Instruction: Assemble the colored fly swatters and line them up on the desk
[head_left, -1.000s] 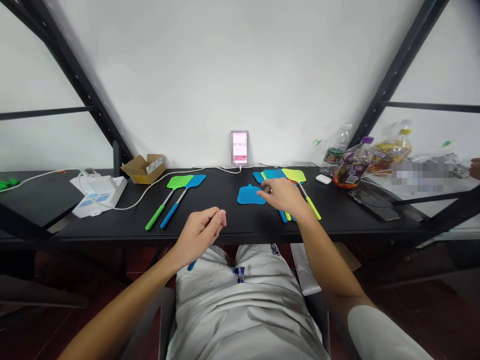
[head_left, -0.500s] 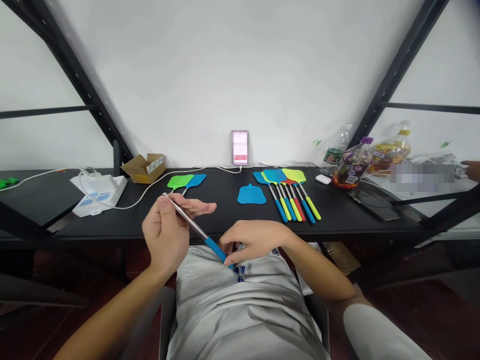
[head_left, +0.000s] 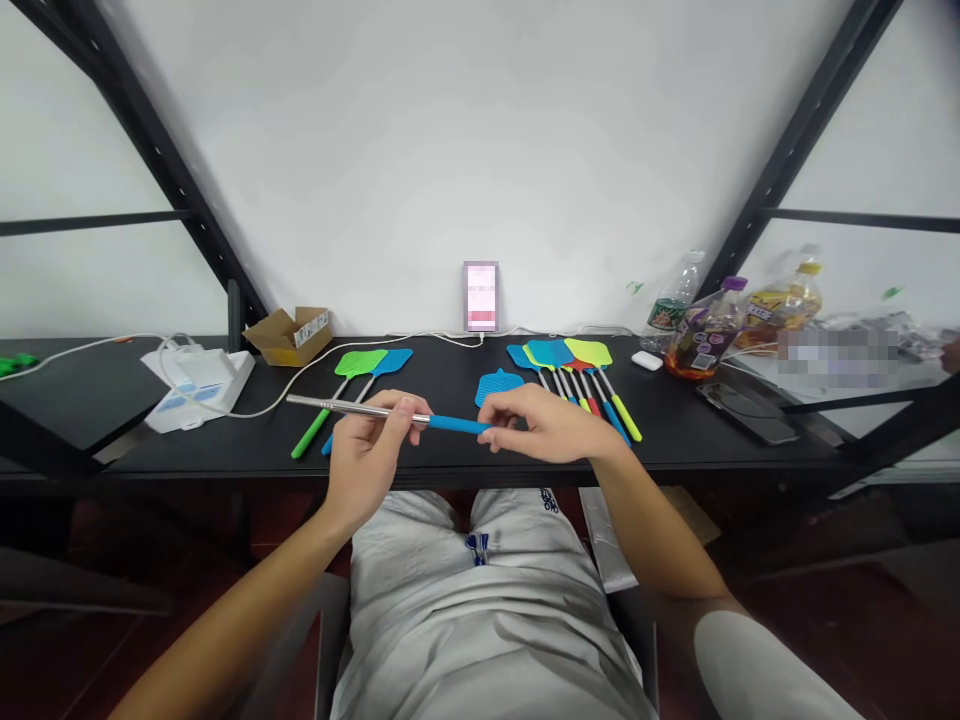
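My left hand (head_left: 366, 455) closed around a steel flyswatter handle (head_left: 382, 413); my right hand (head_left: 544, 422) half-curled, fingertips (head_left: 491, 432) on its blue grip, partly hiding a blue swatter head (head_left: 496, 388) on the bench (head_left: 667, 445).

Since the previous frame, the rod (head_left: 352, 408) has swung from a steep diagonal to nearly level and risen from above the lap to the table's front edge. The left hand (head_left: 367, 450) has moved up with it, gripping it closer to the blue grip (head_left: 457, 424). The right hand (head_left: 544, 420) has risen from the lap, its fingers now at the grip's end, with the blue swatter head (head_left: 496, 386) now just ahead of them.
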